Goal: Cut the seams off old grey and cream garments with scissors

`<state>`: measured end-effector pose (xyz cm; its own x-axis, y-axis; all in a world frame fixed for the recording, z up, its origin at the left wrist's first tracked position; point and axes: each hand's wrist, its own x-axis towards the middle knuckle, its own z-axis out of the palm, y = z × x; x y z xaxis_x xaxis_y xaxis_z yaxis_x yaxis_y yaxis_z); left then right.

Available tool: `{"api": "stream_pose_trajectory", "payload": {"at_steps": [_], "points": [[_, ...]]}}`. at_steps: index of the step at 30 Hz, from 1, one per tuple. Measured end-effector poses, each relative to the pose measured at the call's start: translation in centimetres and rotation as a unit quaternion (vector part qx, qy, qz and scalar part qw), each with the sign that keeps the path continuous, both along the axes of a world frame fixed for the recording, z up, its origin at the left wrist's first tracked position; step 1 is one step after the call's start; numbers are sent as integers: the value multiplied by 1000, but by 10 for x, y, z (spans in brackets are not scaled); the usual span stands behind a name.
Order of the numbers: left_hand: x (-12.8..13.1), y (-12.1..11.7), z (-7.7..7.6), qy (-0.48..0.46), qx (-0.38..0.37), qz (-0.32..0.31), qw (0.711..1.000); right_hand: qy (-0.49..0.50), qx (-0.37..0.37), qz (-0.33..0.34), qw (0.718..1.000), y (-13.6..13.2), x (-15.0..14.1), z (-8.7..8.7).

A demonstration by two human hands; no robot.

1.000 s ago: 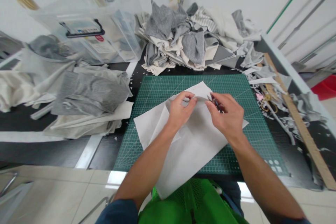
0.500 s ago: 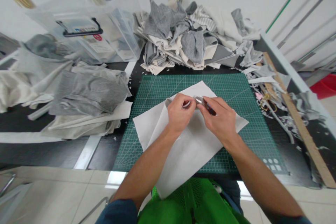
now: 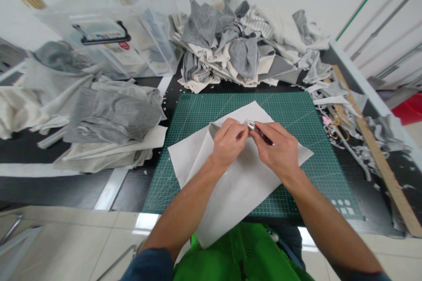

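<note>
A pale grey-white piece of cloth [image 3: 231, 197] lies partly folded on the green cutting mat [image 3: 280, 109], one corner hanging over the front edge. My left hand [image 3: 230, 141] is closed in a pinch on the raised fold of this cloth. In my right hand [image 3: 277, 147] is a small tool with a silver metal end [image 3: 251, 125] and a dark handle, its exact kind not clear. The metal end sits right beside my left fingertips, at the cloth. My fingers hide part of both the tool and the pinched fabric.
A heap of grey and cream cloth scraps [image 3: 244, 52] rises behind the mat. Folded grey cloth [image 3: 114, 116] and a clear plastic box [image 3: 108, 48] stand at left. At right are a wooden ruler [image 3: 384, 167], gold-handled scissors [image 3: 338, 131] and thin offcuts.
The tool's metal end has turned in my right fingers and shows narrower now. My left fingers have closed up and shifted slightly right, nearer to it. The cloth lies almost the same.
</note>
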<state>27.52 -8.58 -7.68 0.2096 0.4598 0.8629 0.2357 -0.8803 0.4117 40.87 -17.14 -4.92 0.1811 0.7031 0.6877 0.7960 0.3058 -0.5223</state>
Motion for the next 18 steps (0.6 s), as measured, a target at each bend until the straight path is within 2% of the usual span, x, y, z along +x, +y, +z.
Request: {"api": "stream_pose_trajectory", "payload": {"at_steps": [15, 18], "points": [[0, -1, -1, 15, 23, -4, 1000, 1, -5, 5, 1000, -1, 0, 0], [2, -2, -1, 12, 23, -3, 1000, 6, -4, -14, 1000, -1, 1, 2]]}}
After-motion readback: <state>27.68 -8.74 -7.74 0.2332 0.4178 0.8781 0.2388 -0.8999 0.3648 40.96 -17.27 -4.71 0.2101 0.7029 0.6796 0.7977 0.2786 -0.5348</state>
